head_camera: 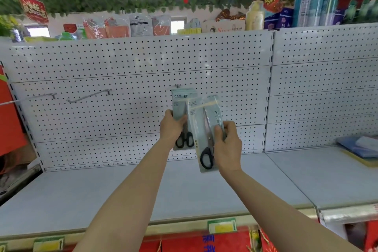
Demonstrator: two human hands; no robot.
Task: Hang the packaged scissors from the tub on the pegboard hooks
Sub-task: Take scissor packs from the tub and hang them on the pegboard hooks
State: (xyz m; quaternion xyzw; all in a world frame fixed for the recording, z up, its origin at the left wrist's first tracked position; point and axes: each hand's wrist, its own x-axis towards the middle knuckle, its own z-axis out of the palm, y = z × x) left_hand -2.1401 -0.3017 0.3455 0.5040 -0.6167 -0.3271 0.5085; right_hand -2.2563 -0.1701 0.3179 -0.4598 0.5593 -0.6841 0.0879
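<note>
Head view showed the left hand (pixel 171 127) with fingers pinching a hanging scissors pack (pixel 182 108) on the pegboard hook (pixel 177 86), while the right hand (pixel 227 145) fingers curled around another scissors pack (pixel 201 129) just beside it.

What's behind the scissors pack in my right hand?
Behind the pack in the right hand hangs another scissors pack on a hook, steadied by the left hand, with white pegboard beyond. The held pack covers the hanging one's right edge.
</note>
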